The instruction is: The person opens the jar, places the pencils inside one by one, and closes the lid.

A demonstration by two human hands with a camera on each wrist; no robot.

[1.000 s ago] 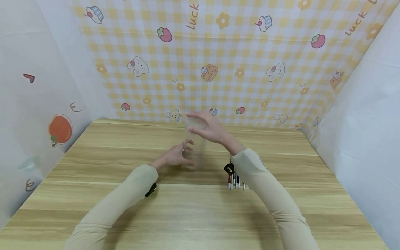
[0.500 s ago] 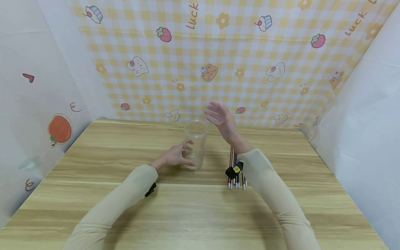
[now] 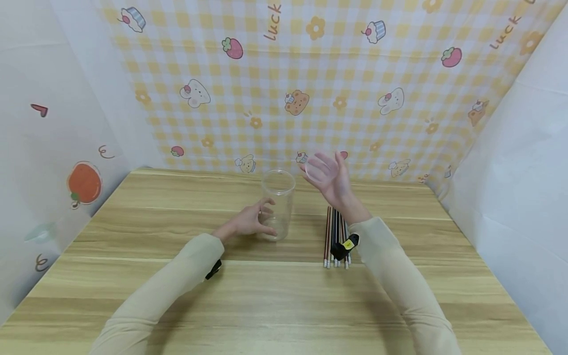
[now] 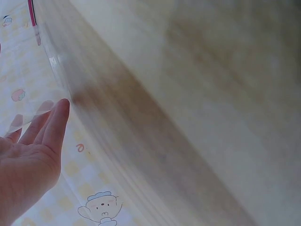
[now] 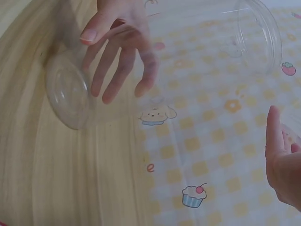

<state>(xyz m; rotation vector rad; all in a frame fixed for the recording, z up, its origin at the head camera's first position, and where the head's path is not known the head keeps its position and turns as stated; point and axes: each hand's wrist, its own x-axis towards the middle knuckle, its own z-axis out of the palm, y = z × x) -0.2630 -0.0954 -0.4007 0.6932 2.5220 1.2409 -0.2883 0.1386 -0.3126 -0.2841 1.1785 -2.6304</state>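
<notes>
- Left hand is reaching forward, curled fingers gripping the clear jar toward the tabletop's back edge.
- Right hand is hovering raised, palm upturned, holding a clear lid.

Head view: high, facing forward and down; widest, farthest back, covering table and checked cloth. Left wrist view: very close, steeply turned, cloth at left. Right wrist view: closer than head, turned sideways, table at left. Shared, head and right wrist: clear jar.
</notes>
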